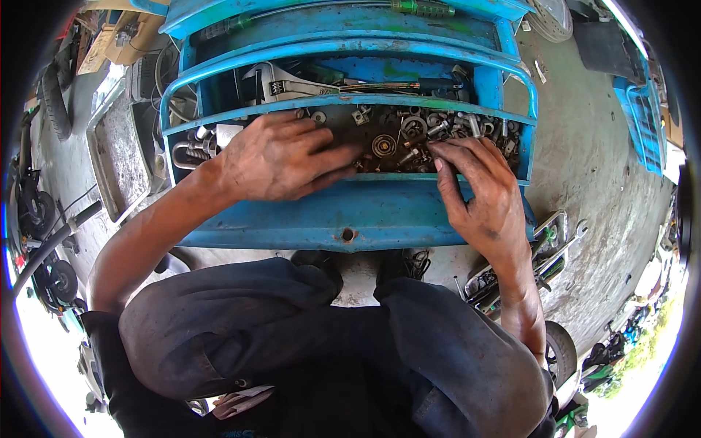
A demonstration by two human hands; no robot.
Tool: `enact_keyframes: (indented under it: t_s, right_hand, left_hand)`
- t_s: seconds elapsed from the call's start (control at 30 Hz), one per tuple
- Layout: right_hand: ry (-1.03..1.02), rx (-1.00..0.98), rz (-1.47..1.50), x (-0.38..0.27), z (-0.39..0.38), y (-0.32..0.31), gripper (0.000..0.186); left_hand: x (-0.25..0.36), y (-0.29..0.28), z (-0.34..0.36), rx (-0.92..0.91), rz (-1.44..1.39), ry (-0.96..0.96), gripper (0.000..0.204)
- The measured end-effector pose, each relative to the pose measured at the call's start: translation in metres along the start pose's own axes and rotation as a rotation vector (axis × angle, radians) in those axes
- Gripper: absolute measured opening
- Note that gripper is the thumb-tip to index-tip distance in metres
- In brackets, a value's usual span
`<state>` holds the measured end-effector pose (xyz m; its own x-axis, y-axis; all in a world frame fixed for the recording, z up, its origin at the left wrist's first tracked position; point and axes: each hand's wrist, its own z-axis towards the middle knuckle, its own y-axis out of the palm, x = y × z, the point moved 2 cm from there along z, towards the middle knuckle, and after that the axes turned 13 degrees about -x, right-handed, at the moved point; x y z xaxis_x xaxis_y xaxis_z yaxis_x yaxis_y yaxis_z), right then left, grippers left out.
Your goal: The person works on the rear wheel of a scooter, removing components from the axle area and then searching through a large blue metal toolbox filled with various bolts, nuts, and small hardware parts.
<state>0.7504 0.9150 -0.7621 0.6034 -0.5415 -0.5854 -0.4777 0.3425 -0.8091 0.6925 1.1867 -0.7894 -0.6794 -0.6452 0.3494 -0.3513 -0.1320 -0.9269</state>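
A blue metal tool chest stands before my knees, its front tray holding loose hardware. Over the left half of that tray is my left hand, fingers apart and stretched toward the dark tray bottom, with nothing visible in them. Bolts and nuts are heaped on the right side, where my right hand reaches in with fingers extended and the thumb apart. Its fingertips touch or hover just over the pile. Between the hands lies a round coiled metal part. A washer rests near my left fingers.
Behind the front tray, a compartment holds an adjustable wrench and other tools. A green-handled screwdriver lies on the upper level. On the floor are a metal tray at left and an open-end wrench among tools at right.
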Motion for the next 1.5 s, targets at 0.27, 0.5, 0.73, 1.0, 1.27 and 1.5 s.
enact_keyframes:
  t_s: [0.27,0.5,0.73,1.0,1.27,1.5]
  right_hand:
    - [0.002,0.053,0.016,-0.001,-0.002,0.003,0.022]
    - [-0.014,0.088,0.031,0.0,-0.004,0.001,0.022]
    - [0.116,0.167,0.086,0.01,-0.014,-0.009,0.019]
    - [0.11,0.146,0.121,0.01,-0.011,-0.004,0.018]
    - [0.154,0.092,0.166,0.009,-0.01,-0.005,0.018]
    - [0.164,0.083,0.19,0.011,-0.01,-0.002,0.018]
  left_hand:
    - [0.009,-0.004,0.032,0.064,0.359,-0.309,0.04]
    - [-0.001,0.006,0.038,0.13,0.246,-0.34,0.024]
    - [-0.011,0.011,0.028,0.214,0.102,-0.253,0.025]
    - [-0.014,0.004,0.025,0.304,-0.029,-0.114,0.029]
    - [0.0,0.003,0.022,0.299,-0.529,-0.188,0.029]
    - [0.0,-0.002,0.026,0.322,-0.574,-0.205,0.031]
